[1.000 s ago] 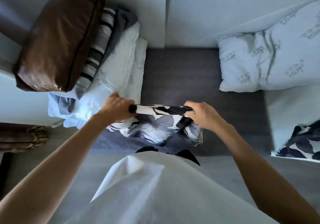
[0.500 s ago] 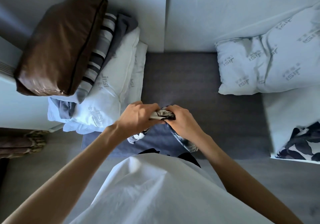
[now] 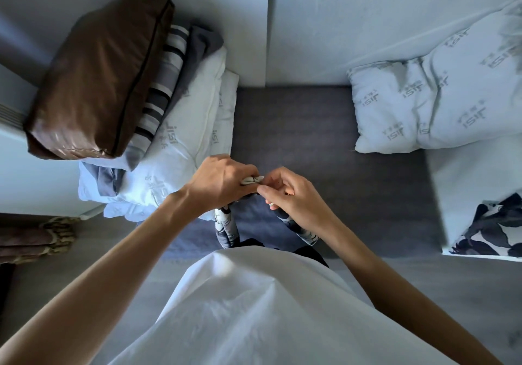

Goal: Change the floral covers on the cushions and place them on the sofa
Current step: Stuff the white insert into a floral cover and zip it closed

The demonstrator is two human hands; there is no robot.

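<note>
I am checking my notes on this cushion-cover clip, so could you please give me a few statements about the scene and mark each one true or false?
1. Both hands grip the floral cover. True: the left hand and right hand meet on it above the grey sofa seat.
2. The brown cushion lies on the floor. False: it tops the pile at the sofa's left end.
3. A bare white printed pillow rests at the sofa's right end. True.
4. The striped cushion lies on top of the brown one. False: it sits beneath it.
</note>
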